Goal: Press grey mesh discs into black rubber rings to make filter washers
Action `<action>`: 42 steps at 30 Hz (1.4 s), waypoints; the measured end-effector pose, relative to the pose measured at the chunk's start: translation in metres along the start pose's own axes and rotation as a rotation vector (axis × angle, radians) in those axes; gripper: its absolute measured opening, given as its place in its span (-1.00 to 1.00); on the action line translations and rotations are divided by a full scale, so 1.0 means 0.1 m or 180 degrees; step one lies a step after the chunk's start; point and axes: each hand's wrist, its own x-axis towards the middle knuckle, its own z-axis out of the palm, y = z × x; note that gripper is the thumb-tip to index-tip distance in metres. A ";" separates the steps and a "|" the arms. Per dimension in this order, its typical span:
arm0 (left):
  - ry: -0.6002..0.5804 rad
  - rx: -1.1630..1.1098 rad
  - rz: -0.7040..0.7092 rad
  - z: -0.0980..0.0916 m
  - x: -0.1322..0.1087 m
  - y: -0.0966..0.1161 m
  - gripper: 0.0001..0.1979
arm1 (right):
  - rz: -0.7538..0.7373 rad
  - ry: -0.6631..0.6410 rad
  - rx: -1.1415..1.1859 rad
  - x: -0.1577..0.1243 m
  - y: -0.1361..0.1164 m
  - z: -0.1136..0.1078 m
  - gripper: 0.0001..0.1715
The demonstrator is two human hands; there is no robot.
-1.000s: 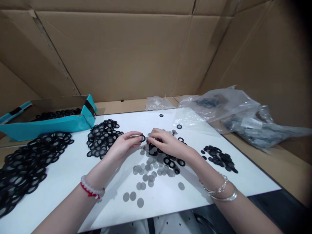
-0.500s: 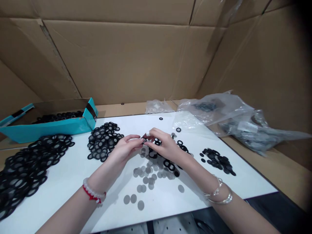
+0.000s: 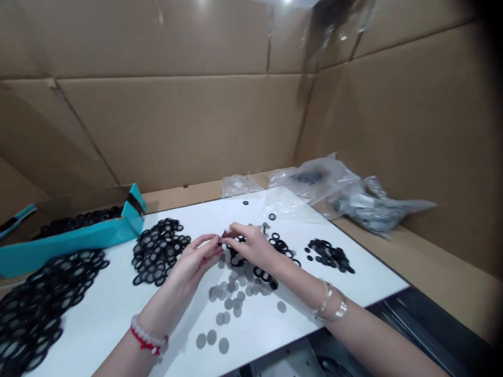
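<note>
My left hand point(image 3: 198, 259) and my right hand point(image 3: 249, 243) meet fingertip to fingertip over the white board point(image 3: 251, 335). Pinched between them is a small black ring point(image 3: 220, 241), mostly hidden by the fingers. Under and beside my right hand lie loose black rings point(image 3: 262, 273), and below these are scattered grey discs point(image 3: 229, 303). To the left of my left hand sits a heap of black rings with grey discs in them point(image 3: 157, 251).
A larger pile of black rings point(image 3: 39, 303) spreads at the left, before a blue-edged box point(image 3: 78, 238) of more rings. Small black discs point(image 3: 330, 255) lie at the right. Clear plastic bags point(image 3: 369, 207) rest beyond the board, against cardboard walls point(image 3: 176, 125).
The camera view has tilted up and turned, so the scene sits lower and appears rotated. Both hands stay together at the fingertips, still pinching the small black ring.
</note>
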 end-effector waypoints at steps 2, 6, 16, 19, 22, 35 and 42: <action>0.0103 0.0061 0.0003 0.00 0.01 0.01 -0.82 | 0.0039 0.0056 -0.0015 0.02 -0.01 0.01 -0.91; 0.0185 0.0134 0.0077 0.04 0.01 0.05 -0.82 | -0.0020 -0.0015 -0.0125 0.05 -0.05 -0.02 -0.91; 0.0247 0.0124 -0.0072 0.09 0.01 0.01 -0.83 | -0.0277 0.0203 -0.1426 -0.28 -0.42 -0.17 -0.92; 0.0278 0.0230 0.0031 0.01 0.06 0.02 -0.83 | 0.0265 0.0454 -0.0998 -0.56 -0.43 -0.55 -0.94; 0.0324 0.0245 0.0030 0.02 0.05 0.04 -0.86 | 0.0691 0.0761 -0.1122 -0.88 -0.28 -1.05 -0.94; 0.0049 0.0250 -0.0212 0.09 0.01 0.01 -0.86 | 0.1204 0.0436 -0.3000 -1.35 -0.17 -1.26 -0.82; 0.0161 0.0319 -0.0267 0.16 -0.09 0.06 -0.83 | 0.0305 -0.0578 -0.1929 -1.57 -0.58 -0.53 -0.76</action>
